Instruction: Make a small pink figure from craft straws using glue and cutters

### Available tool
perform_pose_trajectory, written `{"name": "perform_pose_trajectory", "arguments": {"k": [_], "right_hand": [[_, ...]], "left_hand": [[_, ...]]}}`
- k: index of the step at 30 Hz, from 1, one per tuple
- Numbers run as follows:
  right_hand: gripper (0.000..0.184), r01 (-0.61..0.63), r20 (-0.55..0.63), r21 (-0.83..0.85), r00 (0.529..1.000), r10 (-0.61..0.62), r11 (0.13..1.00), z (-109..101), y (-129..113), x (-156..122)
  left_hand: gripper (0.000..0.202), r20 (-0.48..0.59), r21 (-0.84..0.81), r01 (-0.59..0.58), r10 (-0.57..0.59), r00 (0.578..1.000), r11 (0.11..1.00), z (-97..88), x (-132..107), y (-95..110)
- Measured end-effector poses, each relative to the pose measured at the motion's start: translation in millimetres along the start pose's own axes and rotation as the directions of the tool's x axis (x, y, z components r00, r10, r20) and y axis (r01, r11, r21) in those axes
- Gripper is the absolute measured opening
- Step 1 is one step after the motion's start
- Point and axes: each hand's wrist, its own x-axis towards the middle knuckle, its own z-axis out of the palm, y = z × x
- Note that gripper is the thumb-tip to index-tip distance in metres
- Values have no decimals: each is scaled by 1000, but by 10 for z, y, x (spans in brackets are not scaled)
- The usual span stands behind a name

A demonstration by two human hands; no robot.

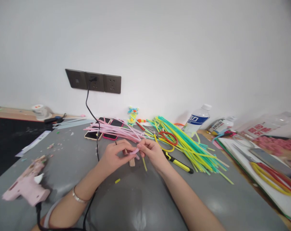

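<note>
Pinched by fingers (145, 147) from both sides, above the worktop (126, 205): short, pale pink strip (134, 151), soft-looking, apparently bent, with one end slightly lower.
</note>
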Motion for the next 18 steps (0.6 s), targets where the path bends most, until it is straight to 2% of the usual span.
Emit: {"name": "perform_pose_trajectory", "arguments": {"k": [3, 5, 7, 12, 15, 18], "right_hand": [[43, -5, -24, 24, 1000, 6, 1000, -4, -13, 2], [42, -2, -25, 34, 1000, 3, 999, -4, -20, 4], [40, 0, -7, 35, 1000, 0, 999, -2, -18, 5], [35, -21, 69, 28, 997, 19, 999, 1, 27, 0], [31, -19, 129, -5, 991, 19, 1000, -6, 58, -12], [30, -24, 167, -16, 986, 26, 1000, -7, 77, -22]], "left_hand": [[10, -36, -86, 158, -162, 986, 984, 23, -19, -20], [14, -42, -222, 268, -284, 958, 937, 37, -30, -38], [16, -50, -345, 329, -367, 929, 879, 43, -33, -56], [21, -77, -427, 385, -457, 886, 818, 19, -1, -67], [24, -59, -436, 442, -515, 855, 784, 8, 16, -58], [24, -8, -453, 476, -538, 843, 754, 13, 20, -52]]}}
